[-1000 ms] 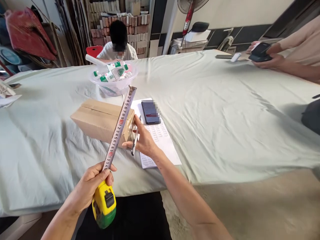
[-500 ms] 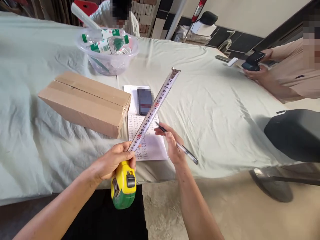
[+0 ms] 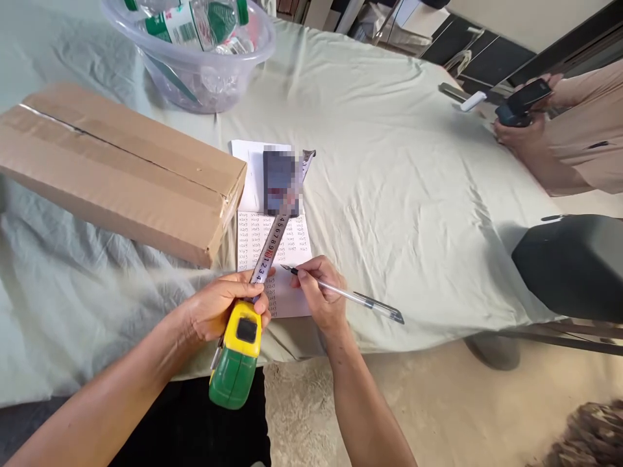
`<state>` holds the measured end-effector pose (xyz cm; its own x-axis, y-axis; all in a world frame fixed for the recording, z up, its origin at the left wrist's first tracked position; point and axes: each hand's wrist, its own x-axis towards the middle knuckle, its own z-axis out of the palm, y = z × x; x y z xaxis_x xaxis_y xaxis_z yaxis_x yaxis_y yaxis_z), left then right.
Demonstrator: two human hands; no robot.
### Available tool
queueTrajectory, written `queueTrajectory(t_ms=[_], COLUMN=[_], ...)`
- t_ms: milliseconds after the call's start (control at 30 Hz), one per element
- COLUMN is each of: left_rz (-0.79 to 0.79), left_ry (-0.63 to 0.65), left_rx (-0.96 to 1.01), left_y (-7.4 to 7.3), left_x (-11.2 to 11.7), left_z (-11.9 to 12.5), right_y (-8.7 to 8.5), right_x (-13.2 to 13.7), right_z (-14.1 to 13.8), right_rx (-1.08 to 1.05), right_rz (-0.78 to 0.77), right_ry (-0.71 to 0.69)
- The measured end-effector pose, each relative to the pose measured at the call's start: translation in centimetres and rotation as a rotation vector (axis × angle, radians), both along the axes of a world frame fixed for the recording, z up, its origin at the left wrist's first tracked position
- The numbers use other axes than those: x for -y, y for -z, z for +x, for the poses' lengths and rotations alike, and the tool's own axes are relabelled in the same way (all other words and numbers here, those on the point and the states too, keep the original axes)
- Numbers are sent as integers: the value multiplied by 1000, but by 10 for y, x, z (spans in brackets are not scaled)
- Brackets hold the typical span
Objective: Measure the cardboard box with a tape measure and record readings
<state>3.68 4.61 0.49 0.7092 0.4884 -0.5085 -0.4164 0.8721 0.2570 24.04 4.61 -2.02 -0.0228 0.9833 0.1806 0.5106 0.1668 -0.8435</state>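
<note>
My left hand [image 3: 226, 303] is closed on a yellow and green tape measure [image 3: 236, 363], thumb pressed on its pulled-out blade [image 3: 268, 256]. The blade slants up and away over a notebook [image 3: 292, 292] with rows of handwriting on its page. Between finger and thumb, my right hand [image 3: 325, 292] grips a pen [image 3: 363, 298], its tip over the lower page. A dark, partly blurred flat object [image 3: 277, 175] lies on the notebook's upper page, and the blade crosses in front of it. Left of the notebook is a closed cardboard box [image 3: 117, 178].
A clear plastic basin [image 3: 209, 81] of plastic bottles [image 3: 185, 27] stands at the back left of the cloth-covered table [image 3: 418, 194]. At the right, another person's hands [image 3: 523, 133] hold a dark device [image 3: 523, 104]. A black seat [image 3: 572, 266] adjoins the table's right edge.
The tape measure has turned, and its blade now points more steeply away. My right hand has brought the pen lower over the page. The view has shifted closer to the box and basin.
</note>
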Motion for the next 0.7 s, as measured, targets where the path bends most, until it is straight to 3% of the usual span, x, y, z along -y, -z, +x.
queueTrajectory(t_ms=[700], left_rz=[63], left_ry=[14], left_rx=[18], left_y=[1], left_x=[-2], left_z=[1], right_y=[-6], right_x=[-4], right_z=[-3], right_rx=[59], right_rz=[-34], right_ry=[-16])
